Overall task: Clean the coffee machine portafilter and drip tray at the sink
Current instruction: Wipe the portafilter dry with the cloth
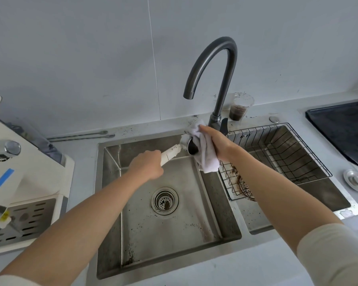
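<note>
The left hand [147, 165] is wrapped tight round the white handle of the steel-headed portafilter [187, 144], holding it above the far edge of the stainless steel sink basin [174, 219]; the right hand [214, 141] is clamped on a crumpled white cloth [205, 159], pressed against the portafilter's dark open cup; the two hands are apart, joined only by the tool. Just beyond the right hand rises the dark grey curved tap [215, 69], its base close behind the cloth; to the right of that hand a black wire rack [277, 157] sits over the second basin. Below the hands lies the round drain strainer [164, 201]. Left of the left hand, on the grey bench [81, 153], stands the cream coffee machine [23, 178] with its slotted metal drip tray [23, 221].
</note>
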`<act>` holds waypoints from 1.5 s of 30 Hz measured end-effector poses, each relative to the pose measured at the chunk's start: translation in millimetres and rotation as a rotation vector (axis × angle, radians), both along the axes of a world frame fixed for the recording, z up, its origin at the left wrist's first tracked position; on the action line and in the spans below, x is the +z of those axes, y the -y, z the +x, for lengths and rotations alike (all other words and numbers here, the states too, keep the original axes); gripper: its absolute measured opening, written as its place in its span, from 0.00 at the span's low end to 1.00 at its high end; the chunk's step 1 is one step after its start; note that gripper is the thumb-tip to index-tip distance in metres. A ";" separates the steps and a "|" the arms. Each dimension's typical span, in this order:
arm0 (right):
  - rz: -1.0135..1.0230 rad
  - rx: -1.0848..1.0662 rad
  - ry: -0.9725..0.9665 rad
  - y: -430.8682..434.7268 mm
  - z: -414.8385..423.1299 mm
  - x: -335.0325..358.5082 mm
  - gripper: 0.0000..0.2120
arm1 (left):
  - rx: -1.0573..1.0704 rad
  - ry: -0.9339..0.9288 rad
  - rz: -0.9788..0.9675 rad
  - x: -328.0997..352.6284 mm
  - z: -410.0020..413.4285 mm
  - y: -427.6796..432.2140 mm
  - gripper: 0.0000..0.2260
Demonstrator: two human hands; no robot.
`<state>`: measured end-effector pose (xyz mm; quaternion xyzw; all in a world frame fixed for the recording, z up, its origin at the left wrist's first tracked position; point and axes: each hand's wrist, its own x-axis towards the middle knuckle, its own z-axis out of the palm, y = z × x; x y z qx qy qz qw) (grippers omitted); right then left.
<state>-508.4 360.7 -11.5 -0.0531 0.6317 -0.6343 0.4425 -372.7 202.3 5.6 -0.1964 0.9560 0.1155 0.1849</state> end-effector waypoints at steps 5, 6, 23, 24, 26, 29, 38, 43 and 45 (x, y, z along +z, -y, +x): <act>0.169 0.159 -0.322 10.5 8.1 1.8 0.16 | -0.118 -0.042 -0.215 5.4 -5.1 -10.8 0.14; 0.228 0.185 -0.389 13.6 9.7 0.0 0.22 | -0.137 -0.031 -0.226 5.0 -5.4 -12.3 0.14; 0.643 0.287 -1.011 18.7 24.1 -15.0 0.13 | 0.031 0.233 0.235 -5.1 -9.0 -22.2 0.16; 0.611 0.251 -0.948 18.0 23.5 -16.3 0.14 | 0.049 0.249 0.275 -4.2 -8.6 -21.7 0.17; 0.514 0.160 -0.763 14.8 23.0 -16.2 0.17 | 0.094 0.276 0.349 -4.6 -7.1 -19.1 0.17; 0.340 0.055 -0.592 7.4 22.3 -13.6 0.17 | 0.180 0.283 0.467 -7.3 -6.1 -12.6 0.16; 0.534 0.373 -1.069 7.2 26.0 -32.7 0.30 | 0.251 0.207 0.644 -7.4 -8.4 -15.0 0.12; 0.535 0.188 -1.078 16.3 25.7 -33.8 0.22 | 0.274 0.199 0.680 -9.7 -9.4 -15.0 0.06; 0.462 -0.042 -0.832 18.6 24.6 -24.9 0.19 | 0.275 0.199 0.688 -12.5 -7.0 -15.0 0.08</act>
